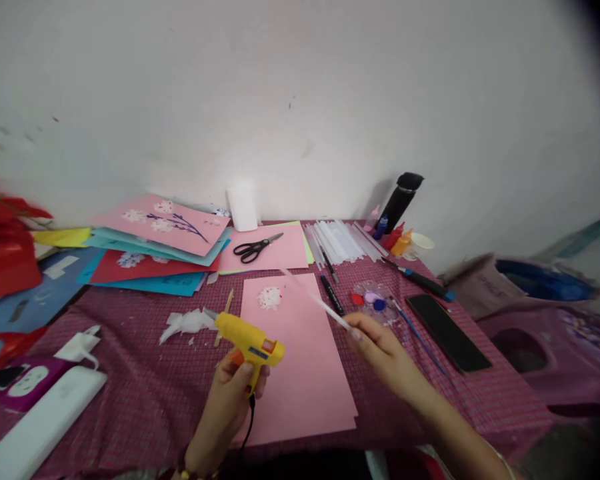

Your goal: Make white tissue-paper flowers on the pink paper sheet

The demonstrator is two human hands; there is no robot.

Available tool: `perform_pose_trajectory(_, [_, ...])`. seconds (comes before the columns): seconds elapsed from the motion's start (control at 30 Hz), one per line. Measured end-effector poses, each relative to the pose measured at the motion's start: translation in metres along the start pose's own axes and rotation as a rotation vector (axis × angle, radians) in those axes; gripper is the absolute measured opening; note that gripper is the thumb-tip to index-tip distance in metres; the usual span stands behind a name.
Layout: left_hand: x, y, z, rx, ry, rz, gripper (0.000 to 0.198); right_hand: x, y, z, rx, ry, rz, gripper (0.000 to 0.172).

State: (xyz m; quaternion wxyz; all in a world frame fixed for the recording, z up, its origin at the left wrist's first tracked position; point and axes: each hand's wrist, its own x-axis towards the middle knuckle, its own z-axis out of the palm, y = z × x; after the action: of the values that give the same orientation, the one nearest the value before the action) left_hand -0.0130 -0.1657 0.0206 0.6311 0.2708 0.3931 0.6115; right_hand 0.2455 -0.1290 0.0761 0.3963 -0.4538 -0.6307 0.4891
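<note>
Plastic, bright yellow, forms the body of the glue gun (247, 337), whose pale nozzle points up and left, beside a crumpled white scrap (187, 323) with ragged edges. The left hand (235, 380) is clasped around its handle, over the near left part of a smooth pink sheet (305, 380); a thin black cord (250, 427) hangs below. The right hand (380, 343) pinches one end of a slim, whitish stick (333, 312) between thumb and fingers; its far end blurs out above the paper. Near the sheet's upper left lies a frilly white blossom shape (270, 298) with red specks. Beyond are black-handled scissors (253, 251) on more pink paper, a row of translucent sticks (343, 240), and a pile of coloured cards (190, 230), the top one bearing white blossoms on a dark branch. To the right sit a clear, lobed palette (373, 300) with red, lilac and blue paint, and a flat dark phone (449, 332). Finely checked maroon cloth (135, 400) covers the table, rumpled at the left; behind it rises a plain, scuffed greyish-white wall (300, 100).
</note>
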Motion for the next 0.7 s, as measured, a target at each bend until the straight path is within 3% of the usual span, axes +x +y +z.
perform_pose_trajectory(0.17, [-0.009, 0.017, 0.004, -0.144, 0.076, 0.018, 0.035, -0.053, 0.007, -0.014, -0.199, 0.01, 0.014, 0.027])
perform_pose_trajectory(0.27, [-0.01, 0.029, 0.011, -0.34, 0.065, -0.083, 0.027, -0.072, 0.015, -0.016, -0.248, 0.005, 0.015, 0.026])
perform_pose_trajectory(0.4, [-0.01, 0.034, 0.016, -0.478, 0.038, -0.201, 0.021, -0.076, 0.013, -0.009, -0.274, -0.06, -0.062, 0.024])
perform_pose_trajectory(0.7, [-0.016, 0.027, 0.022, -0.319, 0.074, -0.196, 0.028, -0.067, 0.007, -0.001, -0.311, -0.123, -0.065, 0.026])
